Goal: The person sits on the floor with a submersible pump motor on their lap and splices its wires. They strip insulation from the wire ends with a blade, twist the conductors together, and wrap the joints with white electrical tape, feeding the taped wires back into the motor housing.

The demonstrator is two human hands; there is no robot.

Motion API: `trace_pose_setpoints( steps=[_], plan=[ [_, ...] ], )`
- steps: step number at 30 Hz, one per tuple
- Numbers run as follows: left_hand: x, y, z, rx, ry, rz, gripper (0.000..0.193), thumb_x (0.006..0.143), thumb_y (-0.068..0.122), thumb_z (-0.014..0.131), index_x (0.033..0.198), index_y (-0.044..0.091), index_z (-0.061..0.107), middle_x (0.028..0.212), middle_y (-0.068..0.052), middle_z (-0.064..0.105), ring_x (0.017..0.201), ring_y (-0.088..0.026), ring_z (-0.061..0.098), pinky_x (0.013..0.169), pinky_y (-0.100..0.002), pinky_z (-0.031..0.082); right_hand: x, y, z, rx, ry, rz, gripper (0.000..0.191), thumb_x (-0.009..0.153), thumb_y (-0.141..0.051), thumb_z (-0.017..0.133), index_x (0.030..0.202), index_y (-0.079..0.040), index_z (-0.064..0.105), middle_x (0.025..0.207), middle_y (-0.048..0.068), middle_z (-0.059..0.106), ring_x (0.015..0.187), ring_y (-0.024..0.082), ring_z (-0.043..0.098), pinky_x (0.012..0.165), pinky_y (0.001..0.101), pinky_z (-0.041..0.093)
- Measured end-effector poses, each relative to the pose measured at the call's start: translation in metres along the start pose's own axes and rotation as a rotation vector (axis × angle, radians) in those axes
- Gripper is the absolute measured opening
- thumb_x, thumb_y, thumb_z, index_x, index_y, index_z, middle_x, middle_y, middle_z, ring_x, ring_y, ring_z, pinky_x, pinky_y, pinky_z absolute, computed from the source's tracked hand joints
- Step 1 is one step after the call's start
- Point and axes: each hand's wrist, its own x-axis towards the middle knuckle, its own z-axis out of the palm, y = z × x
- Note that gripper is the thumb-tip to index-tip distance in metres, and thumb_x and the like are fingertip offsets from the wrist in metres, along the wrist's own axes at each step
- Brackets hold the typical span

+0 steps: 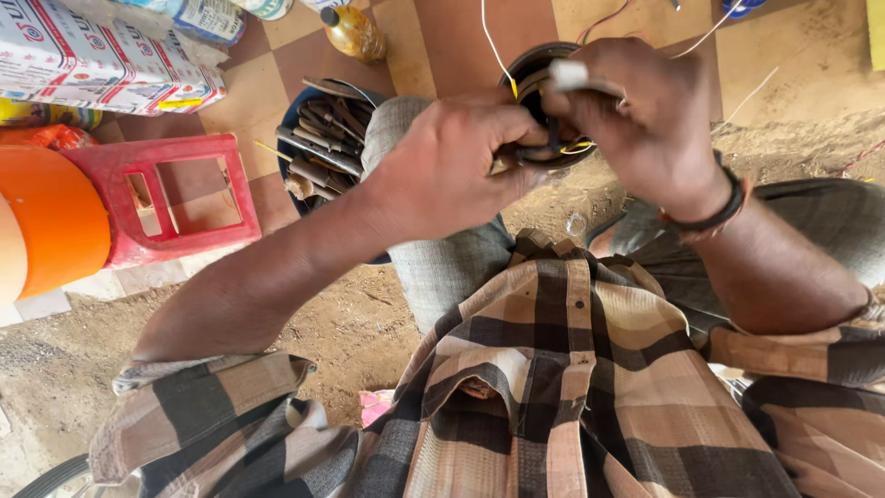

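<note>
At the far left an orange drum [41,231] stood beside a red plastic stool [161,198] on the sandy, tiled floor [461,37]. Next to them a dark tub of hand tools [323,148] sat just beside the person's left knee. The left hand [452,161] was closed around the near edge of a round black part [553,101] held over the lap, with a yellow wire [579,146] showing at its rim. The right hand [650,120] was clamped on the far side, pinching a small white piece [572,74] on top. A thin white wire [493,41] ran away from the part, loose. The work looked midway: the part was still in both hands, its wiring unfinished.
</note>
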Motion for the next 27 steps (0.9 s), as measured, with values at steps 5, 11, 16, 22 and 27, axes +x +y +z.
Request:
trace_pose_setpoints(
  steps=[5, 11, 16, 22, 27],
  plan=[
    [-0.004, 0.003, 0.006, 0.684, 0.192, 0.392, 0.023, 0.088, 0.009, 0.074, 0.108, 0.001, 0.065, 0.101, -0.008, 0.052, 0.076, -0.015, 0.065, 0.058, -0.029, 0.052, 0.019, 0.019, 0.016, 0.601, -0.224, 0.377, 0.007, 0.101, -0.002, 0.068, 0.106, 0.004, 0.069, 0.091, 0.001, 0.068, 0.077, 0.005, 0.062, 0.069, 0.0203, 0.051],
    [0.008, -0.003, 0.005, 0.513, 0.07, 0.213, 0.013, 0.088, 0.013, 0.079, 0.097, 0.006, 0.072, 0.091, -0.004, 0.063, 0.063, -0.012, 0.063, 0.052, -0.032, 0.051, 0.017, 0.027, 0.004, 0.38, -0.38, 0.418, 0.023, 0.103, -0.002, 0.061, 0.125, 0.002, 0.061, 0.08, 0.005, 0.064, 0.065, 0.009, 0.058, 0.053, 0.0247, 0.045],
    [0.013, -0.015, -0.005, -0.165, -0.221, -0.401, 0.019, 0.087, 0.024, 0.083, 0.092, 0.006, 0.081, 0.085, -0.004, 0.079, 0.073, -0.012, 0.074, 0.07, -0.029, 0.056, -0.001, 0.004, -0.005, 0.171, -0.308, -0.123, 0.049, 0.093, 0.002, 0.068, 0.136, 0.001, 0.044, 0.112, 0.004, 0.063, 0.104, 0.013, 0.066, 0.087, 0.0326, 0.055],
    [0.016, -0.025, -0.007, -0.797, -0.325, -0.429, 0.023, 0.091, 0.01, 0.072, 0.111, 0.001, 0.075, 0.103, -0.009, 0.079, 0.095, -0.012, 0.074, 0.091, -0.027, 0.059, -0.005, 0.004, 0.008, -0.378, -0.024, -0.644, 0.031, 0.08, 0.006, 0.075, 0.108, -0.006, 0.07, 0.098, 0.014, 0.067, 0.087, 0.025, 0.07, 0.082, 0.0359, 0.057],
    [0.012, -0.005, -0.004, -0.359, -0.246, -0.302, 0.021, 0.089, 0.015, 0.077, 0.108, 0.004, 0.075, 0.1, -0.006, 0.078, 0.088, -0.011, 0.076, 0.084, -0.027, 0.061, -0.008, 0.016, -0.003, -0.244, -0.013, -0.439, 0.012, 0.098, -0.003, 0.081, 0.105, -0.006, 0.071, 0.091, 0.008, 0.073, 0.085, 0.02, 0.071, 0.095, 0.0388, 0.056]
  ],
)
